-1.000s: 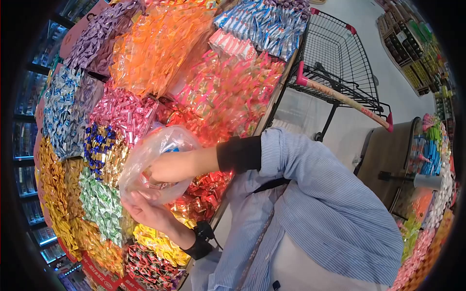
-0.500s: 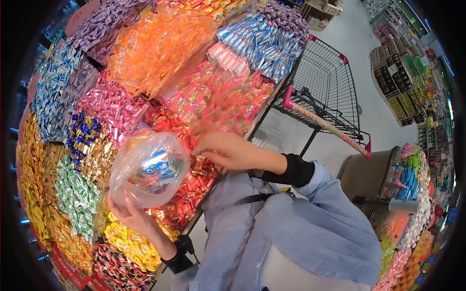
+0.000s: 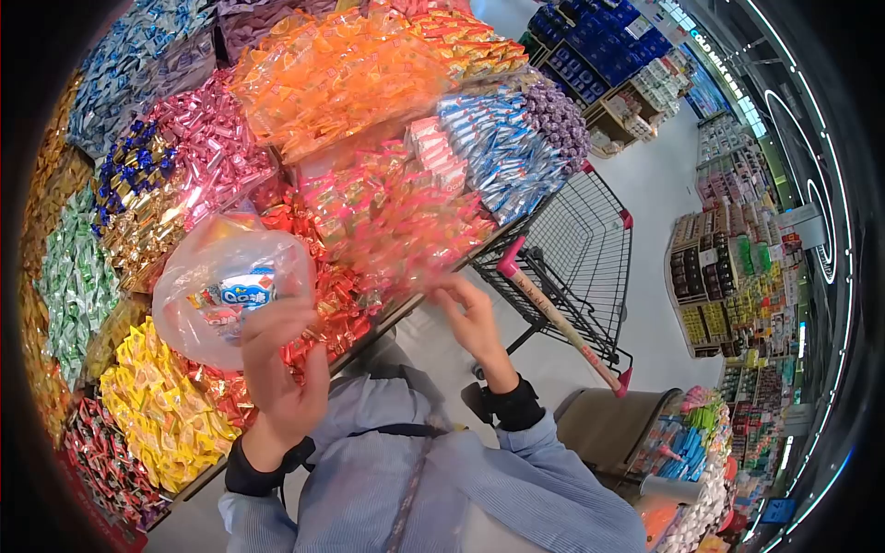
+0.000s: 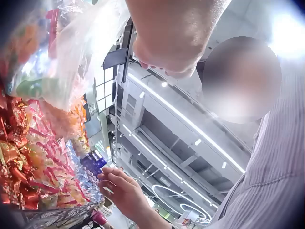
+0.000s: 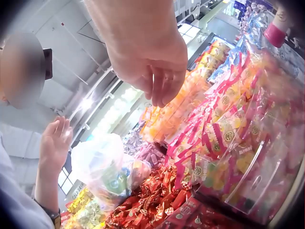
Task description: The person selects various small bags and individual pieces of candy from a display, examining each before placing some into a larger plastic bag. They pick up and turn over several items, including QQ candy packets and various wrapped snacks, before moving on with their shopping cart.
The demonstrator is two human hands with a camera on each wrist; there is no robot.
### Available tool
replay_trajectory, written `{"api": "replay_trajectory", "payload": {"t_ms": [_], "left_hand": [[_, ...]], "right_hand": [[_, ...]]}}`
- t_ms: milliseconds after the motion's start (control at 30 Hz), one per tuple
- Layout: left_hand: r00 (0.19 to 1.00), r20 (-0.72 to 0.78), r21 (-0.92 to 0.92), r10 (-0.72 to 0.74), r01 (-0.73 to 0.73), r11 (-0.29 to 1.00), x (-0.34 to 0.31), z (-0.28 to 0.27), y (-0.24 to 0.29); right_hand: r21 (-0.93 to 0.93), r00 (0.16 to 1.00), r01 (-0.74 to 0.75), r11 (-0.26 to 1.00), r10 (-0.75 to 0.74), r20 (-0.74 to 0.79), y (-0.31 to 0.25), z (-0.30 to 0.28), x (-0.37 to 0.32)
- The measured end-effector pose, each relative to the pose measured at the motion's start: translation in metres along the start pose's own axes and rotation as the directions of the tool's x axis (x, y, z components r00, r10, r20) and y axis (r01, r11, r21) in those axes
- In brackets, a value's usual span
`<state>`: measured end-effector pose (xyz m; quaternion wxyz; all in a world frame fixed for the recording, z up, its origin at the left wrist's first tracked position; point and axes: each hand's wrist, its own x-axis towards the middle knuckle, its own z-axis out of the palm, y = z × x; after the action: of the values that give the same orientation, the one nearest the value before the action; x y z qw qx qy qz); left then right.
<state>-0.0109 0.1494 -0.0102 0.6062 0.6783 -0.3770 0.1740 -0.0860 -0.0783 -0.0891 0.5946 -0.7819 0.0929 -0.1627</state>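
A clear plastic bag (image 3: pixel 184 300) sits open on the candy display, with a blue and white gummy candy packet (image 3: pixel 247 289) and other wrapped pieces inside. My left hand (image 3: pixel 284 373), blurred, is raised in front of the bag and overlaps its near edge in the head view. Nothing shows in that hand, and the right wrist view has its fingers loosely upright beside the bag (image 5: pixel 97 164). Near the display's front edge, my right hand (image 3: pixel 472 323) hovers empty with relaxed fingers, beside the pink-trimmed wrapped candies (image 3: pixel 396 217).
Red (image 3: pixel 336 318), yellow (image 3: pixel 166 405) and orange (image 3: pixel 341 78) candies fill neighbouring sections. A black wire shopping cart (image 3: pixel 576 240) with a pink-ended handle stands to the right of the display. Behind it are stocked shelves (image 3: pixel 705 281).
My right hand came out of the bag and moved right, to the display's edge. My left hand let go of the bag and lifted towards me. The head view swung right.
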Motion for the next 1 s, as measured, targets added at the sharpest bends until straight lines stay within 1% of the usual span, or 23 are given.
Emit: {"api": "replay_trajectory", "payload": {"t_ms": [33, 67, 167, 200, 300, 433, 467, 500, 600, 733, 767, 833, 900, 933, 1000], "left_hand": [[0.995, 0.038, -0.036, -0.094, 0.095, 0.995, 0.001, 0.010, -0.002], [0.979, 0.081, -0.070, -0.186, 0.191, 0.979, 0.001, 0.019, -0.004], [0.916, 0.171, -0.185, -0.362, 0.390, 0.902, -0.003, 0.038, -0.013], [0.899, 0.196, -0.223, -0.392, 0.430, 0.875, -0.007, 0.043, -0.018], [0.857, 0.328, -0.183, -0.397, 0.470, 0.864, -0.011, 0.051, -0.026], [0.832, 0.302, -0.213, -0.465, 0.535, 0.818, -0.013, 0.067, -0.037], [0.807, 0.321, -0.203, -0.495, 0.569, 0.797, -0.014, 0.070, -0.040], [0.806, 0.322, -0.219, -0.496, 0.573, 0.790, -0.014, 0.074, -0.042], [0.793, 0.332, -0.244, -0.510, 0.594, 0.766, -0.011, 0.084, -0.047], [0.755, 0.346, -0.226, -0.557, 0.643, 0.731, 0.002, 0.091, -0.053], [0.745, 0.345, -0.223, -0.571, 0.656, 0.721, 0.004, 0.093, -0.054], [0.773, 0.318, -0.195, -0.549, 0.620, 0.760, 0.008, 0.097, -0.060], [0.789, 0.302, -0.188, -0.535, 0.600, 0.778, 0.015, 0.102, -0.061], [0.791, 0.297, -0.197, -0.534, 0.598, 0.777, 0.020, 0.105, -0.060], [0.802, 0.288, -0.196, -0.523, 0.583, 0.788, 0.028, 0.109, -0.058]], "right_hand": [[0.015, 1.000, -0.013, 1.000, 0.012, 0.002, 0.001, 0.000, -0.003], [0.013, 1.000, 0.005, 1.000, -0.005, -0.001, 0.000, 0.000, -0.005], [-0.044, 0.999, -0.047, 0.998, 0.046, -0.019, 0.012, -0.008, -0.016], [-0.038, 0.997, -0.056, 0.998, 0.054, -0.046, 0.017, -0.009, -0.019], [-0.014, 0.987, -0.142, 0.990, 0.141, -0.077, 0.023, -0.017, -0.027], [-0.025, 0.979, -0.189, 0.982, 0.187, -0.076, 0.027, -0.027, -0.021], [-0.029, 0.978, -0.196, 0.980, 0.193, -0.080, 0.027, -0.029, -0.018], [-0.032, 0.976, -0.203, 0.979, 0.199, -0.082, 0.026, -0.031, -0.014], [-0.107, 0.983, -0.166, 0.980, 0.157, -0.093, 0.020, -0.043, 0.005], [-0.258, 0.993, -0.059, 0.964, 0.031, -0.112, 0.017, -0.081, 0.042], [-0.270, 0.988, -0.114, 0.956, 0.080, -0.135, 0.010, -0.092, 0.053], [-0.452, 0.990, 0.015, 0.892, -0.076, -0.117, 0.013, -0.120, 0.078], [-0.553, 0.989, 0.052, 0.832, -0.120, -0.088, 0.017, -0.148, 0.102], [-0.573, 0.993, 0.042, 0.819, -0.098, -0.068, 0.021, -0.162, 0.112], [-0.704, 0.997, 0.060, 0.708, -0.081, 0.004, 0.033, -0.186, 0.129]]}}
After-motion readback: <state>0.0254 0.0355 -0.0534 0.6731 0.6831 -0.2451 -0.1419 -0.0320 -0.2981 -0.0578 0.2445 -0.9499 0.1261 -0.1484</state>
